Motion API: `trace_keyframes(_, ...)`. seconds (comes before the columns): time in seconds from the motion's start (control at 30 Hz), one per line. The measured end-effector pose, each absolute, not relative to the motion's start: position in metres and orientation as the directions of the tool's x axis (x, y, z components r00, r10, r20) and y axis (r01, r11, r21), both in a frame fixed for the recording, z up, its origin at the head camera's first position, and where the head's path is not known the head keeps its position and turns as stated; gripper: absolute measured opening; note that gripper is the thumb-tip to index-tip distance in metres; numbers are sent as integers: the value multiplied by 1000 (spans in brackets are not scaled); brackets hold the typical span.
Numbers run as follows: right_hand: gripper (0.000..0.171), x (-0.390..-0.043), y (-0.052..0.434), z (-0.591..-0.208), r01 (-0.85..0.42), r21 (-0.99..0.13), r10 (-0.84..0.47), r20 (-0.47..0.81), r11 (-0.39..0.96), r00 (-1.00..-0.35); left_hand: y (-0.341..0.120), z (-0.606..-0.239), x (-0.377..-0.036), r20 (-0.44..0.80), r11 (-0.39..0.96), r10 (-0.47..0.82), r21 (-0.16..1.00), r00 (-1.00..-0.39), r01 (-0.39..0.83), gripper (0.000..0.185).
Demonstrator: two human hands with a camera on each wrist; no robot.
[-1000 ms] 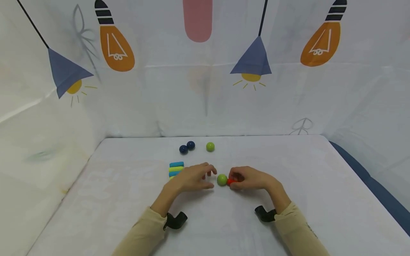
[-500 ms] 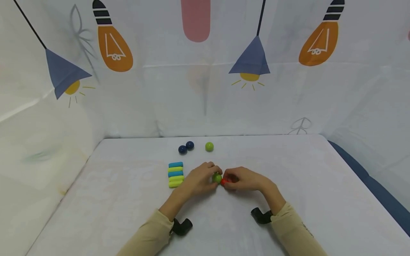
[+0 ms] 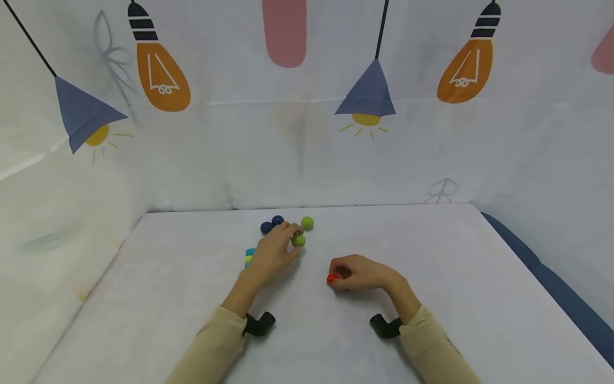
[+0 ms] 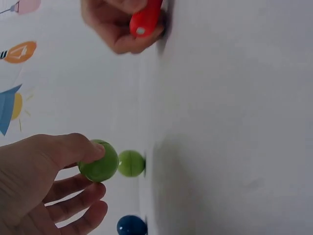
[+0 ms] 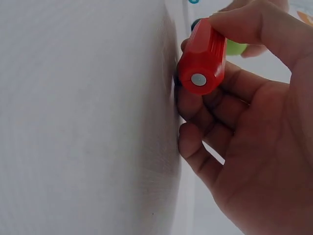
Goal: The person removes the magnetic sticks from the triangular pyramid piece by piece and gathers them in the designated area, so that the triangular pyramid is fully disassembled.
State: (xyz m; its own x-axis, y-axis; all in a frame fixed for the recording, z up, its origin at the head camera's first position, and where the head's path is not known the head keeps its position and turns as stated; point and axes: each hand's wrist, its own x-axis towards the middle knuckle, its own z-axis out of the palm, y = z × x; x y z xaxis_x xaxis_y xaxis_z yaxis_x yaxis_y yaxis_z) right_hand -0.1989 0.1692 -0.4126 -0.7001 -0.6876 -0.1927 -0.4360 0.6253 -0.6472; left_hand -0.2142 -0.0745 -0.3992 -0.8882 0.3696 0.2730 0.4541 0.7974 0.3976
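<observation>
In the head view, my left hand [image 3: 273, 254] pinches a green ball [image 4: 98, 169] between thumb and fingers, raised off the table. Just behind it lies a second green ball [image 3: 307, 223], and two dark blue balls [image 3: 266, 228] lie to its left. Nearer the table's middle, my right hand [image 3: 361, 273] pinches a red rod [image 5: 201, 61] by its sides. The right wrist view shows a round silver tip on the rod's end. Blue and yellow-green rods [image 3: 249, 259] lie side by side, mostly hidden behind my left hand.
The white table [image 3: 431, 234] meets a white cloth backdrop [image 3: 230, 154] printed with lamps and bulbs at its far edge. Each wrist carries a black curved piece, one of them a left wrist mount [image 3: 260, 324]. Something dark blue [image 3: 537, 266] runs beyond the table's right edge.
My left hand has taken hold of the green ball beside the red rod and carried it away toward the back left. My right hand stays nearly in place, still holding the rod.
</observation>
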Motion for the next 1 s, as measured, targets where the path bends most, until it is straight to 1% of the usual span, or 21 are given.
trace_keyframes(0.17, 4, -199, 170, -413, -423, -638, -669, -199, 643, -716, -81, -390, -239, 292, 800, 376, 377, -879, 467, 31)
trace_keyframes(0.33, 7, -199, 170, -414, -405, -660, -672, -208, 633, -710, -85, -388, -259, 243, 825, 379, 348, -893, 445, 32)
trace_keyframes(0.47, 5, -199, 169, -415, -395, -665, -671, -218, 634, -709, -86, -388, -270, 226, 862, 380, 265, -897, 432, 33)
trace_keyframes(0.6, 5, -199, 168, -414, -391, -682, -681, -216, 618, -700, -86, -390, -279, 230, 876, 387, 213, -893, 434, 33)
trace_keyframes(0.87, 5, -199, 167, -415, -375, -699, -682, -220, 608, -697, -87, -398, -285, 243, 864, 408, 209, -880, 459, 27)
trace_keyframes(1.0, 5, -200, 167, -415, -359, -704, -674, -227, 612, -703, -87, -402, -287, 227, 866, 414, 201, -882, 458, 27)
